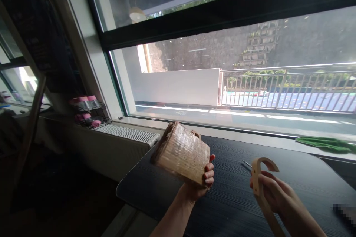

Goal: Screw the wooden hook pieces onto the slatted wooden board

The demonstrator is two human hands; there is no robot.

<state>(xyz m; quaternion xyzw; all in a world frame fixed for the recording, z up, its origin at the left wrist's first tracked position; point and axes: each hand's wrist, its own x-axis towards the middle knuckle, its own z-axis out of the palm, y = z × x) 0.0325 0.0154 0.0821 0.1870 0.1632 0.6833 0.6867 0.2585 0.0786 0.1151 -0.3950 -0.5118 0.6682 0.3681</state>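
closest to me, my right hand [274,194] is wrapped around a curved wooden handle [256,177], fingers closed on its strip, hooked end up. my left hand [200,187] grips a woven basket [180,153] from below, fingertips pressed on its lower edge, holding it tilted above the dark table [292,172]. a thin metal pin [246,164] lies near the handle, and a green cloth [325,143] rests by the window.

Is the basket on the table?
No, left hand holds the basket above the table; right hand holds a wooden handle.
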